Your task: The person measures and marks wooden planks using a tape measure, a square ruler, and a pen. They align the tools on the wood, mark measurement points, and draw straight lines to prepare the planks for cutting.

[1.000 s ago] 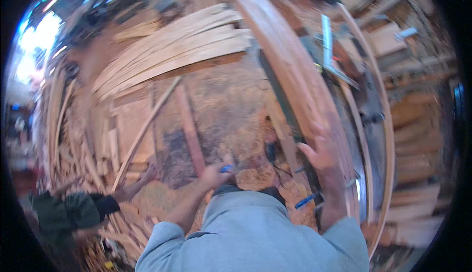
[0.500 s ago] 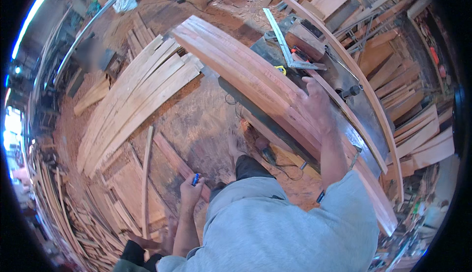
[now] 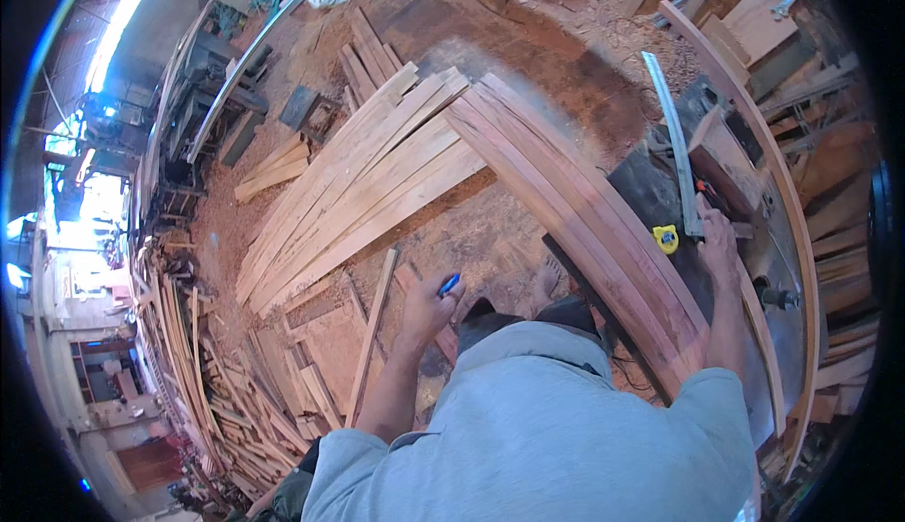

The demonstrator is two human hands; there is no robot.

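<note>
My left hand is closed around a blue pen, held away from the boards. Over on the right, my right hand has its fingers bent at the lower end of a metal carpenter's square, whose corner it partly hides. Beside that hand lies a yellow tape measure. Between my two arms, a row of long, curved reddish boards lies side by side on the dark work surface, running away from me to the upper left.
Several pale curved boards lie on the sawdust-covered floor to the left. A long curved wooden strip arcs along the right side, near a dark tool. Wood offcuts are heaped at the lower left.
My right hand has left the reddish boards and moved to the carpenter's square. The view has swung, shifting the boards rightward in the picture. My left hand still holds the pen.
</note>
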